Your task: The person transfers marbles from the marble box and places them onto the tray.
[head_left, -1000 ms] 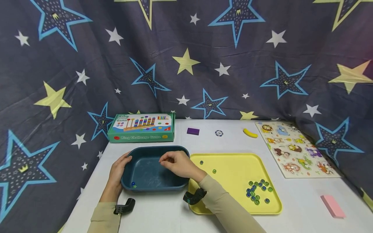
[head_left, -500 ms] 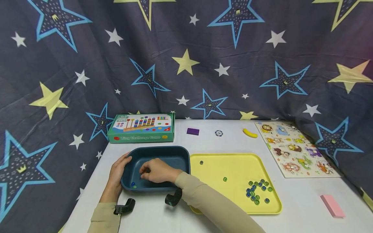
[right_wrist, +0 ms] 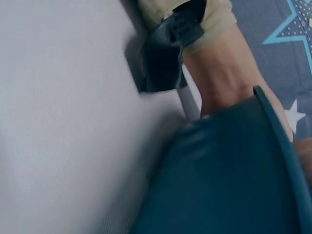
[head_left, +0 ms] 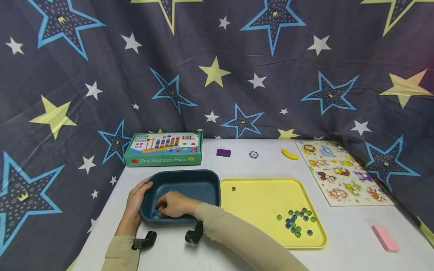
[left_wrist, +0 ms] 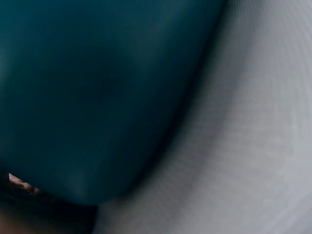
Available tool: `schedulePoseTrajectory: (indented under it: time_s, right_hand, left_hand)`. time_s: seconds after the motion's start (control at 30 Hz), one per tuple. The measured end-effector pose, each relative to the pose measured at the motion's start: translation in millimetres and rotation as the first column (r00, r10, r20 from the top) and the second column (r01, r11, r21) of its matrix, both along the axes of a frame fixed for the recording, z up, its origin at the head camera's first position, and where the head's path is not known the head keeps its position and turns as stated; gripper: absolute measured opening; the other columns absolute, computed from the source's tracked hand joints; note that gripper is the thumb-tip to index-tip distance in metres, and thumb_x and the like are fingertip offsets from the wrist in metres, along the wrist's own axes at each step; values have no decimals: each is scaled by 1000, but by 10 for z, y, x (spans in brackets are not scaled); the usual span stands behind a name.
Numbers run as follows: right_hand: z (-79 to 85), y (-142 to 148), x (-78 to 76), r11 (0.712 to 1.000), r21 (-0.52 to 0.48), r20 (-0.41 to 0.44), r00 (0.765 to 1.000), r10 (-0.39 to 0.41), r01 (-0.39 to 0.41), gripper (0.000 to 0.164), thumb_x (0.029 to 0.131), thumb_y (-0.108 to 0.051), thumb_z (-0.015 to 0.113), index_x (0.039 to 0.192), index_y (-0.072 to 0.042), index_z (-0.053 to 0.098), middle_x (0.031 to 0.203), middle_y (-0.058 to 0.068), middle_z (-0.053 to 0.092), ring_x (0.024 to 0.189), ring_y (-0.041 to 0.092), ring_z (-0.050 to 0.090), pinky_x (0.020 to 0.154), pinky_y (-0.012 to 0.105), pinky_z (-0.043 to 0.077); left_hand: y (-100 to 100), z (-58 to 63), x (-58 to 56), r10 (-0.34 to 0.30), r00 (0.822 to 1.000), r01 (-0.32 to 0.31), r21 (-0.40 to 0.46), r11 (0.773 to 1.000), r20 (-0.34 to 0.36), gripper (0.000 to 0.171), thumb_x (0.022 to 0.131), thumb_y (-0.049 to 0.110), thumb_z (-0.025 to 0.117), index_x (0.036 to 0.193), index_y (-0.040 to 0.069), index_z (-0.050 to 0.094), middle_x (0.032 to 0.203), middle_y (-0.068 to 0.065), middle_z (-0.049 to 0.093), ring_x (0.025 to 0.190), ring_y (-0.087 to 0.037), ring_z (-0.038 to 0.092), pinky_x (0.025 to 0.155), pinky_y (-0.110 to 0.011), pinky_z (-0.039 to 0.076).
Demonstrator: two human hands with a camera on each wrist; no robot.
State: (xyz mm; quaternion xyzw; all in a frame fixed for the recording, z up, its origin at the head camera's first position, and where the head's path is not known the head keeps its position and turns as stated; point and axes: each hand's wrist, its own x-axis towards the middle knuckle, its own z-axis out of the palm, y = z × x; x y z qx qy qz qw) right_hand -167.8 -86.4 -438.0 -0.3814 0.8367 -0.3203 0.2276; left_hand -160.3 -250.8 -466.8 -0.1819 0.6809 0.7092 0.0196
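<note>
My left hand [head_left: 135, 201] grips the left end of a dark teal bin [head_left: 186, 171], with the thumb at its rim. My right hand [head_left: 177, 205] reaches down inside, fingers curled and fingertips close to a blue and a green glass marble [head_left: 154, 214] in the near left corner. Its palm side is hidden, so I cannot tell whether a marble is between the fingers. The bin's outer wall [left_wrist: 107, 97] fills much of the left wrist view. In the right wrist view, the bin wall [right_wrist: 234, 175] stands in front of the left wrist [right_wrist: 222, 73].
Right of the bin lies a yellow tray [head_left: 257, 182] with several blue and green marbles [head_left: 293, 220] grouped at its right. Behind stand a green game box [head_left: 162, 148], a purple block [head_left: 223, 153], a chip [head_left: 253, 154], a toy banana [head_left: 289, 154]. An animal puzzle board [head_left: 342, 175] and pink block [head_left: 385, 238] lie right.
My right hand has moved left and down across the bin to the marbles' corner. On the tray, a green marble has rolled right and nearer toward the group. My left hand stays at the bin.
</note>
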Motion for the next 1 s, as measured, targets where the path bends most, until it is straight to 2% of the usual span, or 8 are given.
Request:
schedulePoseTrajectory:
  time_s: [0.2,0.43,0.63,1.0]
  right_hand:
    - [21,-74,55,998,11,49,997,68,-68,26,86,-14,60,112,-8,64,85,-10,65,74,-6,54,70,11,41]
    - [11,-101,64,998,11,47,997,55,-56,17,85,-12,62,100,-12,69,84,-11,66,73,-6,54,69,11,41]
    - [-9,-97,58,998,3,41,998,56,-56,11,83,-10,64,88,-17,71,75,-15,65,69,-7,54,67,10,41]
    - [-32,-104,60,999,-3,23,999,36,-36,9,83,-13,64,81,-20,71,69,-17,63,65,-6,54,65,10,41]
  left_hand:
    - [-10,-1,7,-14,1000,14,16,1000,-25,51,90,33,54,134,12,43,137,-5,39,122,-16,36,98,-31,29]
    - [-15,-11,3,-6,1000,6,16,1000,-31,49,89,33,54,133,13,44,136,-3,41,121,-14,38,95,-26,31]
    - [-16,6,10,5,1000,-5,5,1000,-25,50,89,32,55,133,11,44,137,-4,40,122,-13,35,97,-26,28]
    - [-2,14,11,15,1000,-15,-13,1000,-25,50,89,32,54,134,11,44,137,-4,40,124,-13,34,101,-30,24]
